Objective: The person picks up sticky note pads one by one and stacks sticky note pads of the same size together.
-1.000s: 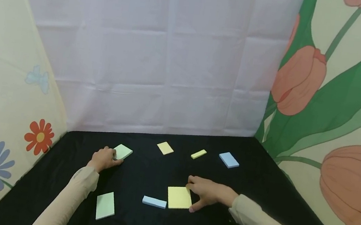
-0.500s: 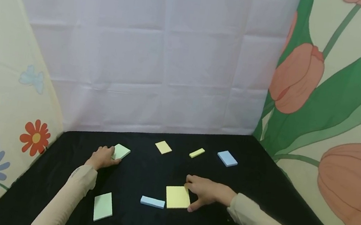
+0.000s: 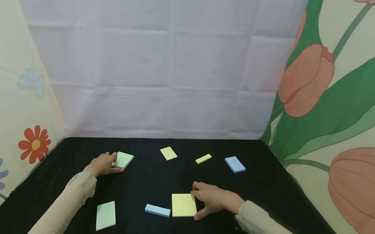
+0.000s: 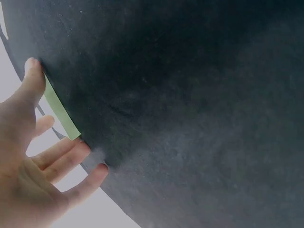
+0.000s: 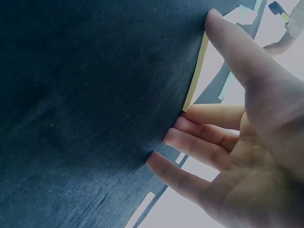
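Little has moved since the earlier frame: both your hands stay put. Your left hand point(image 3: 100, 164) pinches the pale green sticky-note pad point(image 3: 123, 160) at 10 o'clock on the black cloth point(image 3: 264, 182). Your right hand point(image 3: 213, 200) grips the square yellow sticky-note pad point(image 3: 183, 205) at centre.

Both hands point(image 3: 101, 164) point(image 3: 213, 200) low, fingers spread.

Head view evenly lit, sharp; wrist views blurred, overexposed.
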The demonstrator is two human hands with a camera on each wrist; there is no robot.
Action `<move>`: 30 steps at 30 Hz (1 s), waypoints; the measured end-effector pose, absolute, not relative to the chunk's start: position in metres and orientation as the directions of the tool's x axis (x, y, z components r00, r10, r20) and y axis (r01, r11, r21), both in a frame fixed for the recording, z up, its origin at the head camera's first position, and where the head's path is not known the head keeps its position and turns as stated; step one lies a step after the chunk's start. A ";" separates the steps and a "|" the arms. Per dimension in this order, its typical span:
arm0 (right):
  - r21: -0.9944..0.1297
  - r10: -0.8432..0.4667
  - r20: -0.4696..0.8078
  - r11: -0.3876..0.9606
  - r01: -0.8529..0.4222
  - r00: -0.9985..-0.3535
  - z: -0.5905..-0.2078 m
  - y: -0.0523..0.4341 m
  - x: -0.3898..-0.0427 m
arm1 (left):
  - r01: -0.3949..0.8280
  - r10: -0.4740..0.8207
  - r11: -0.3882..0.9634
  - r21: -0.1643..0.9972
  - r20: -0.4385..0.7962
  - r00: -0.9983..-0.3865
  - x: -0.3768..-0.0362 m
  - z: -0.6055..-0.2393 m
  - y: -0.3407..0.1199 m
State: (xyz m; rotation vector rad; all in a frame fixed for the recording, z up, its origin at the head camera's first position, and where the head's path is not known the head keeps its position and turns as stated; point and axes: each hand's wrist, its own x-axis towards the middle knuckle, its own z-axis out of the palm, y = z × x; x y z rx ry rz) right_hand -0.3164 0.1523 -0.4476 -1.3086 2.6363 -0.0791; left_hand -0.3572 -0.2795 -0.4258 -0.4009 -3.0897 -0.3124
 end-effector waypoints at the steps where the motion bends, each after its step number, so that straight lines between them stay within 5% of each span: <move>1: -0.138 -0.804 -0.141 0.593 -0.793 -0.577 -0.458 0.156 -0.324 | 0.259 0.256 0.945 0.199 0.038 -0.966 -0.358 -0.426 -0.280; 4: -0.127 -0.821 -0.112 0.570 -0.812 -0.559 -0.484 0.163 -0.342 | 0.258 0.255 0.944 0.206 0.039 -0.966 -0.358 -0.425 -0.281; 19: -0.114 -0.828 -0.119 0.560 -0.821 -0.548 -0.486 0.161 -0.344 | 0.314 0.307 0.908 0.276 0.070 -0.949 -0.359 -0.427 -0.279; 30: -0.090 -0.848 -0.102 0.528 -0.844 -0.520 -0.507 0.166 -0.362 | 0.274 0.295 0.908 0.316 -0.017 -0.955 -0.363 -0.427 -0.277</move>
